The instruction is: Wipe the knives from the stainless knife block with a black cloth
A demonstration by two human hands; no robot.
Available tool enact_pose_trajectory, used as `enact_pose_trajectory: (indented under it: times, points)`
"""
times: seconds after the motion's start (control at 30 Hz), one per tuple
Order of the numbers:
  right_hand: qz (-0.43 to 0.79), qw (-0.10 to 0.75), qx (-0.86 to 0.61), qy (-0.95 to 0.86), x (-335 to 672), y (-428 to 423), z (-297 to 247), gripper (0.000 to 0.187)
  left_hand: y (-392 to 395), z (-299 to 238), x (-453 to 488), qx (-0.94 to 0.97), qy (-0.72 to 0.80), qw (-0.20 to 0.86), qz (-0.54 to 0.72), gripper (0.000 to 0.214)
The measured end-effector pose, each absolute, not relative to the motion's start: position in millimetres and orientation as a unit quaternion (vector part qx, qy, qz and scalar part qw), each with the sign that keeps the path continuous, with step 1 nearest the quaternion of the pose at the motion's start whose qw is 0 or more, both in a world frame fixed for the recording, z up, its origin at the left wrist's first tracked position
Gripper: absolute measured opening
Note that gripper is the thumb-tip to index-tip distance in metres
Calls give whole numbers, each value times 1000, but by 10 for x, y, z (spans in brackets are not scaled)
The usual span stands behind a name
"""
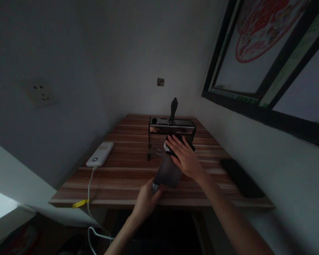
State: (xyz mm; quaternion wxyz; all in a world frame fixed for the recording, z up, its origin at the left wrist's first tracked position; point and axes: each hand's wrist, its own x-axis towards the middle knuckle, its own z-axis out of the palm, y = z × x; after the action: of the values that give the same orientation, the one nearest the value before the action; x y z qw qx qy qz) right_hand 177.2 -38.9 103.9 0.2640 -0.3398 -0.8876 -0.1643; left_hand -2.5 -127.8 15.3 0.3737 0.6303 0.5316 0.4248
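My left hand is closed around the handle of a cleaver near the table's front edge. The broad grey blade slants away from me, up and to the right. At its far end, my right hand grips a black thing with a pale edge, its fingers laid over the top. Most of that thing is under the hand, so I cannot tell its kind. Just behind stands a metal-framed knife rack, with one dark-handled tool upright in it.
The wood-striped table stands against the walls. On its left lies a white power bank with a white cable hanging over the edge, bearing a yellow tag. A black phone-like slab lies on the right. A framed board hangs above it.
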Motion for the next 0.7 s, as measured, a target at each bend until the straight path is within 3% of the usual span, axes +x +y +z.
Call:
enact_pose_trajectory:
  times: [0.4,0.7]
  points:
    - [-35,192,-266,-944,1404,-1123,504,58,-1231,69,-52,568,524,408,487,23]
    - [-15,188,-266,-946,1381,-1151,464,58,-1198,18,-71,562,493,414,519,30]
